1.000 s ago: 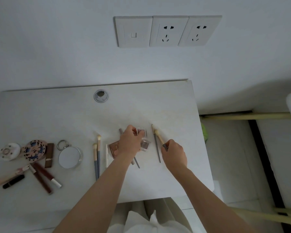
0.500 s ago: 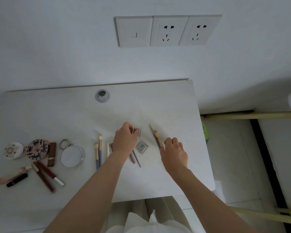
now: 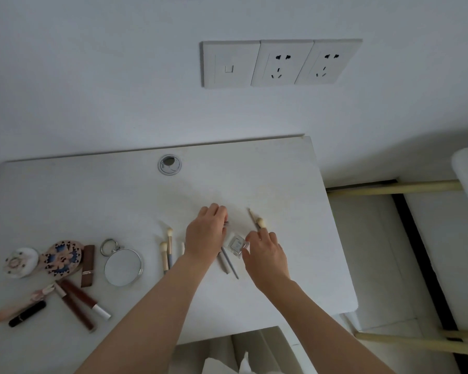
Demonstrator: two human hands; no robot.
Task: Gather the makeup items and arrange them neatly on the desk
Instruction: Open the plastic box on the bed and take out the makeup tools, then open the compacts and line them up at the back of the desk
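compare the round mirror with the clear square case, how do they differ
The mirror is round with a metal ring; the square case is clear and boxy. The mirror is plainly larger than the case. The mirror lies untouched left of the brushes; the case sits by the fingertips of the right hand. Both lie flat on the desk.

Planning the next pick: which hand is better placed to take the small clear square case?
Right. The right hand has fingertips at the clear square case, while the left hand lies over brush handles beside it.
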